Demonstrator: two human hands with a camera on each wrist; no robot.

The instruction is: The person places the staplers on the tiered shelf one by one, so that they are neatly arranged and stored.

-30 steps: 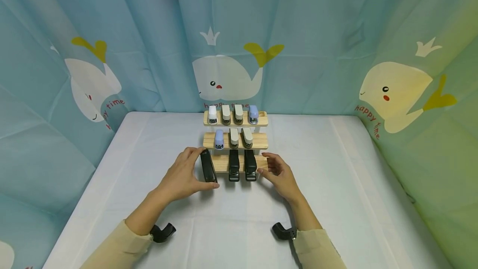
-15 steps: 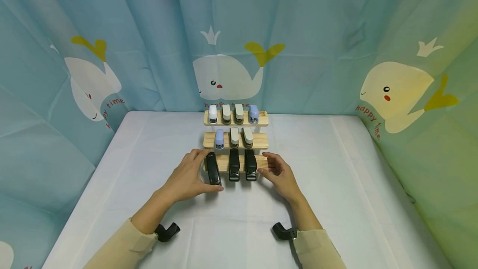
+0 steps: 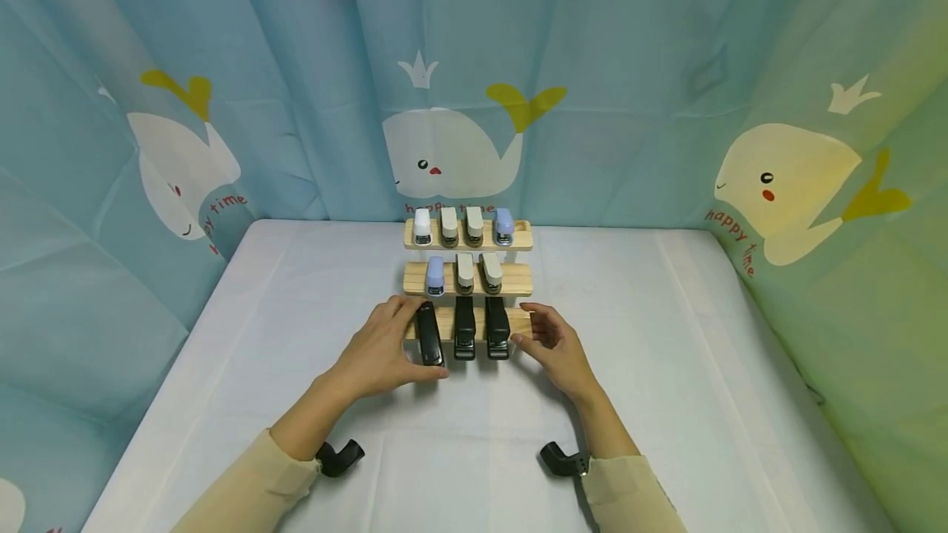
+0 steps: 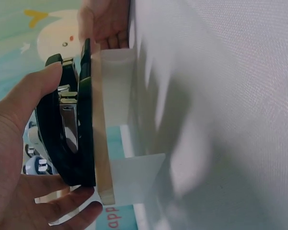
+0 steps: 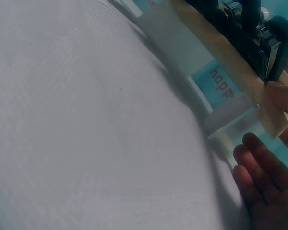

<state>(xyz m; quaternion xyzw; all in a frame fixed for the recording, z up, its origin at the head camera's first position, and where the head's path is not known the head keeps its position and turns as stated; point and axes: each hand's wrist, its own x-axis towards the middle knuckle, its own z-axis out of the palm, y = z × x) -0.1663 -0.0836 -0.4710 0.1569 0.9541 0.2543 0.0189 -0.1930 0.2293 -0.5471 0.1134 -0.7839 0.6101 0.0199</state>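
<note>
My left hand (image 3: 379, 352) holds a black stapler (image 3: 429, 336) lengthwise, thumb at its front end and fingers at the back. It is over the left part of the lowest wooden shelf (image 3: 448, 321), slightly tilted beside two other black staplers (image 3: 464, 327). From the left wrist view, the held stapler's base (image 4: 86, 124) lies along the shelf board. My right hand (image 3: 560, 356) grips the right end of that shelf, its thumb at the front edge (image 5: 273, 115) and other fingers lower and behind.
On the middle shelf (image 3: 514, 278) stand a blue mini stapler (image 3: 434, 276) and two light grey ones (image 3: 465, 271). The top shelf (image 3: 522, 235) carries several more, white, grey and blue. Clear supports (image 4: 134, 177) raise the board above the white tabletop (image 3: 666, 368). A whale-print curtain (image 3: 622, 146) hangs behind.
My left hand has carried the black stapler rightward, from the lowest shelf's left end to nearer the other black staplers. My right hand stays at the shelf's right end.
</note>
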